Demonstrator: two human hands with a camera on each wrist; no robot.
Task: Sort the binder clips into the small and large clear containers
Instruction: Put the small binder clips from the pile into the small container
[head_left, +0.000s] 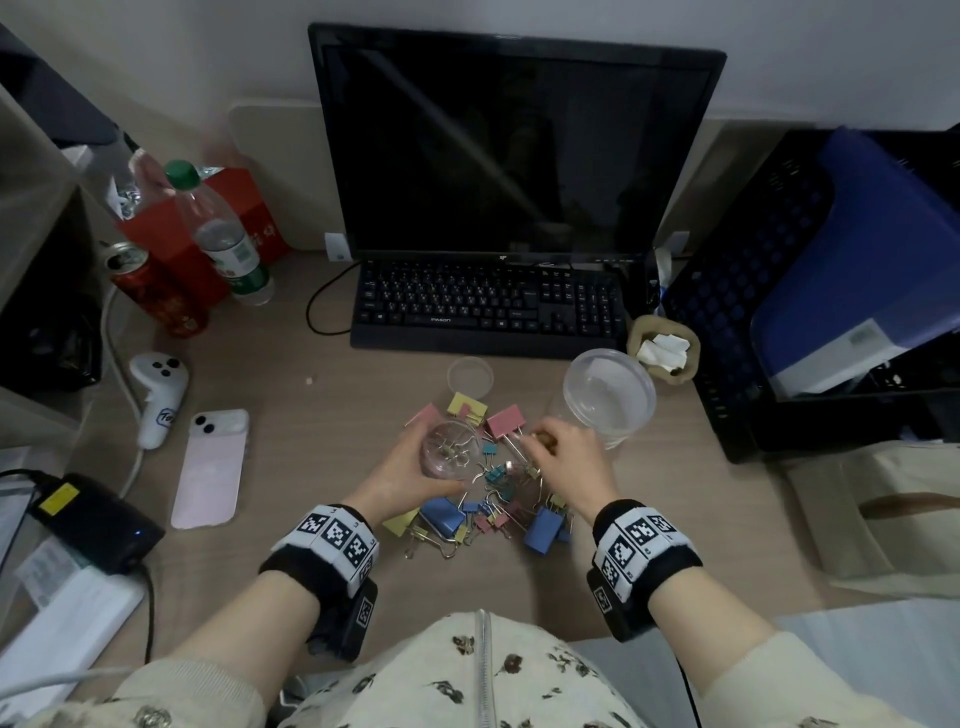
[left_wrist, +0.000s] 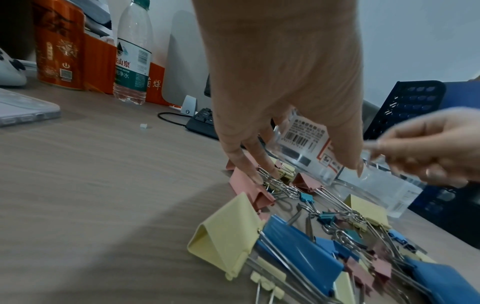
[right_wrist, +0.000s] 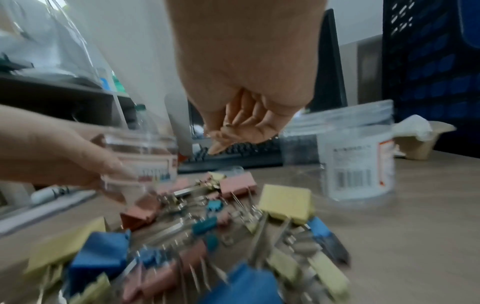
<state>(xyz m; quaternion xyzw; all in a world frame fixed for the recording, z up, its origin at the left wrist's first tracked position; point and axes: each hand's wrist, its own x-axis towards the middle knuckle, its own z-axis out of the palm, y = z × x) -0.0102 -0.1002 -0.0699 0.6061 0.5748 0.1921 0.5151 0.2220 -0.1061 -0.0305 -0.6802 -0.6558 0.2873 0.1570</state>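
Two hands share the job: my left hand (head_left: 410, 475) wraps the small container (head_left: 451, 449) beside the clips (head_left: 498, 499) for short drops; right hand (head_left: 563, 452) pinches fingertips together, contents unclear.

Pink, yellow, blue and teal binder clips (head_left: 488, 488) on a tan woodgrain desk (head_left: 291, 457).

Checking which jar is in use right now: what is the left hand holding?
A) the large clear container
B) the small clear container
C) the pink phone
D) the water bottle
B: in the head view the left hand grips the small clear container above the clip pile, while the large clear container stands apart near the keyboard.
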